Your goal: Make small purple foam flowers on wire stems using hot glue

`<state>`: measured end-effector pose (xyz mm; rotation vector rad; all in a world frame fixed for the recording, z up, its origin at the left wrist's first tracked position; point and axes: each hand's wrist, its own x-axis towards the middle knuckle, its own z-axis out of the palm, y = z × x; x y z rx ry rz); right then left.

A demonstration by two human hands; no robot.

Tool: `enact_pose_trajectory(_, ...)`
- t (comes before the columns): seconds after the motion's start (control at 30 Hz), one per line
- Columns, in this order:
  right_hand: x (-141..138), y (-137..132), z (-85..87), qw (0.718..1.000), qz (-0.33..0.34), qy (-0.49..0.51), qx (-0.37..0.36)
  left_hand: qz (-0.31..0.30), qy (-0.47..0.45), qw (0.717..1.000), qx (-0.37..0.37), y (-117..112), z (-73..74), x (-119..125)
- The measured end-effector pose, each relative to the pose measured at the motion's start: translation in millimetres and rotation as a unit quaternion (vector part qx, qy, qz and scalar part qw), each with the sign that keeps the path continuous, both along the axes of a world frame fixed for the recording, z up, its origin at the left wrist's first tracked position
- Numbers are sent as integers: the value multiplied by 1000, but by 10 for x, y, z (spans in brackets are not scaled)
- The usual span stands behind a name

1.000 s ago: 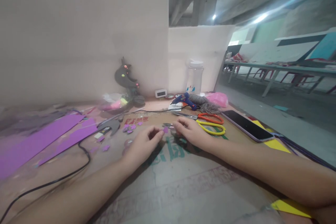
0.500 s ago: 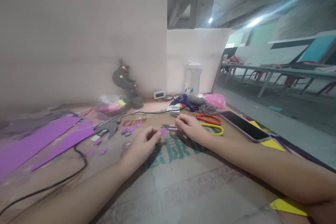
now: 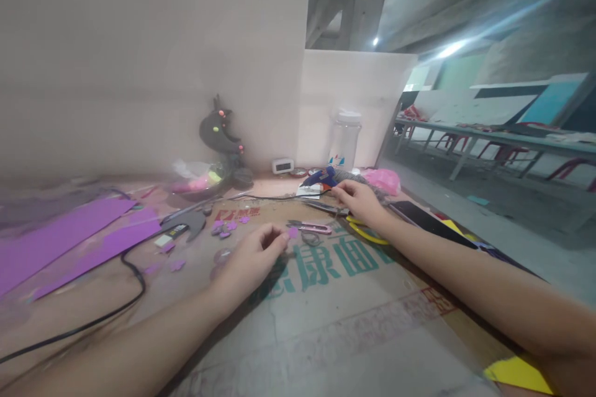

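Observation:
My left hand (image 3: pixel 255 254) is closed, with a small purple paper piece (image 3: pixel 292 233) pinched at its fingertips. Just beyond it on the cardboard lies a pair of pink-handled thread snips (image 3: pixel 313 227). My right hand (image 3: pixel 358 198) reaches to the back, its fingers curled around the handle of a blue glue gun (image 3: pixel 321 177); the fingers hide most of that handle. Below the right hand are scissors with yellow handles (image 3: pixel 367 232). Another metal blade (image 3: pixel 326 206) points left beside them. Small purple flower cutouts (image 3: pixel 228 227) lie left of the snips.
Purple sheets (image 3: pixel 69 236) and a black cable (image 3: pixel 135 267) spread over the left side. A grey crescent ornament (image 3: pixel 218 130), a small white clock (image 3: pixel 282 166) and a clear bottle (image 3: pixel 344 139) stand along the white partition. A phone (image 3: pixel 431 223) lies at right.
My right hand has let go of the pink thread snips, which now lie on the cardboard, and has moved back and right to the glue gun. My left hand stays nearly still.

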<state>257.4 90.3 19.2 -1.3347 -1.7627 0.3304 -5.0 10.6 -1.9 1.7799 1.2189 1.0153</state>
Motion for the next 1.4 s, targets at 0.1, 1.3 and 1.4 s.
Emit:
enact_pose_trajectory(0.1, 115, 90, 2, 1000, -14, -1, 0, -2, -3, 1000, 6, -5, 7, 0)
enact_pose_trajectory(1.3, -131, -160, 259, 989, 93, 61, -100, 25, -51, 998, -12, 17, 10, 10)
enact_pose_trajectory(1.4, -172, -522, 212, 991, 104, 44, -73, 37, -57, 997, -24, 40, -8, 4)
